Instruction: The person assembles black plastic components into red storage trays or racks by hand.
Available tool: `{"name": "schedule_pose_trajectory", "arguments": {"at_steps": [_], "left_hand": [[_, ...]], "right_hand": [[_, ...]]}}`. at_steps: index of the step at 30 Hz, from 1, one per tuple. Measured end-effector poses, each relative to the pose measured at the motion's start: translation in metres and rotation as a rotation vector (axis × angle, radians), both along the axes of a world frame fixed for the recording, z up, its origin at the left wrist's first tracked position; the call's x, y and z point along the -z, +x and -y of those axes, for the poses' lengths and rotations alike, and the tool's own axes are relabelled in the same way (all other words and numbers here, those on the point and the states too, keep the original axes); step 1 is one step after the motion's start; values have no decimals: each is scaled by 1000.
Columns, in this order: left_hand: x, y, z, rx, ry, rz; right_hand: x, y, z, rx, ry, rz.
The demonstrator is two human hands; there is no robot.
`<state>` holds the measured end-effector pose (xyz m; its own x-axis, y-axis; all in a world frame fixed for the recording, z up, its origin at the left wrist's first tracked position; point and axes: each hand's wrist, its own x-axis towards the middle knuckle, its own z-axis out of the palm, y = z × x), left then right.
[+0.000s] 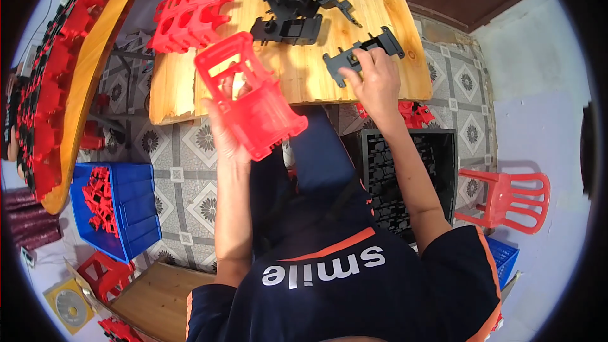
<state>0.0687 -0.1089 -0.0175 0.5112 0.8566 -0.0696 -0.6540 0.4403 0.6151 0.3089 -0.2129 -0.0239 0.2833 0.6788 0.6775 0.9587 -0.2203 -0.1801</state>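
Note:
My left hand (229, 136) is closed around a red plastic housing (263, 114) with an open window at its far end. Its fingers show through that window. The housing is held up tilted over the table's near edge. At the right, my right hand (378, 82) pinches a flat black plastic plate (345, 66) with small pegs and a cut-out, low over the wooden table (285, 76). Part of the plate is hidden by my fingers. Farther back lies a heap of black plastic parts (285, 3). Red plastic housings (190, 16) stand together at the table's left side.
A black crate (453, 171) full of black parts stands beside my right knee. On the floor at left is a blue bin (136, 212) with red parts. A long wooden bench (88, 82) holding red and black parts runs along the left. A red chair (519, 199) stands at right.

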Motion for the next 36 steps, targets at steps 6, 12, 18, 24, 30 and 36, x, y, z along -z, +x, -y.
{"name": "schedule_pose_trajectory", "arguments": {"at_steps": [6, 12, 18, 24, 30, 36], "left_hand": [[6, -8, 4, 128, -143, 126], [-1, -17, 8, 193, -139, 150], [3, -20, 8, 156, -84, 135], [8, -23, 5, 199, -85, 145], [-5, -21, 14, 170, 4, 156], [-13, -22, 21, 66, 239, -93]], "right_hand": [[-40, -11, 17, -185, 163, -533], [-90, -81, 18, -579, 111, -211], [-91, -105, 3, -702, 99, -132], [-82, -112, -1, -717, 101, -94], [-71, -116, -5, -732, 96, -69], [-65, -120, -11, -752, 84, -138]]}}
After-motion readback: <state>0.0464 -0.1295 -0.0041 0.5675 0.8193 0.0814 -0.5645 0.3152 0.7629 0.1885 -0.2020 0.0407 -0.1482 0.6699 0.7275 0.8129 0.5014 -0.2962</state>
